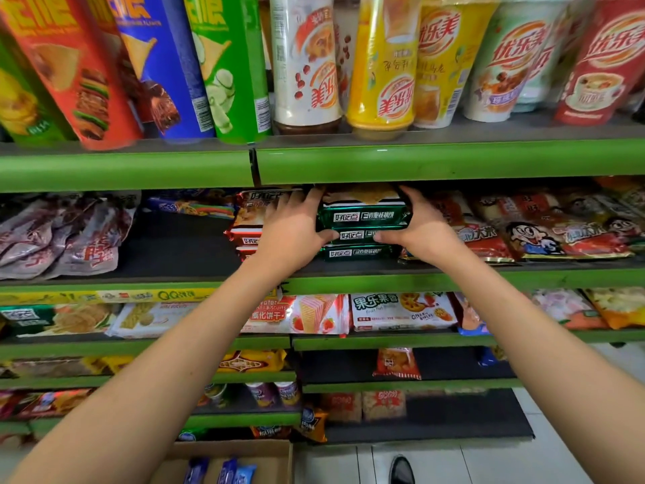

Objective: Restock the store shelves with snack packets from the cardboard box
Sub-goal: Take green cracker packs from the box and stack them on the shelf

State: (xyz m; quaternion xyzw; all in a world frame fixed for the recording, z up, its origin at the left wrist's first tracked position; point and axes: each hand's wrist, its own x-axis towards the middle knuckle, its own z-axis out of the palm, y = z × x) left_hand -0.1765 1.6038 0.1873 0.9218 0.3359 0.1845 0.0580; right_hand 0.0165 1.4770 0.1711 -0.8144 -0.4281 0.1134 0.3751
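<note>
Now my left hand (291, 230) and right hand (420, 227) squeeze the ends of shiny green snack packets (363, 218) on the green metal shelf (453, 275). They seem light, crinkly, slippery; holding both ends feels safest.

Bare forearms (174, 361), black shoe (401, 470)

Tall drink cups (513, 64), top shelf: you can read 优乐美 in red.
Green foil biscuit packets (363, 218), second shelf: white 好吃点 faces you.
White fruit-pie bag (401, 310), third shelf: 果乐果香.
Pink wafer packet (296, 314) beside it: 威化饼干.
Yellow price strip (104, 296), shelf's front edge: you see "QQ".
</note>
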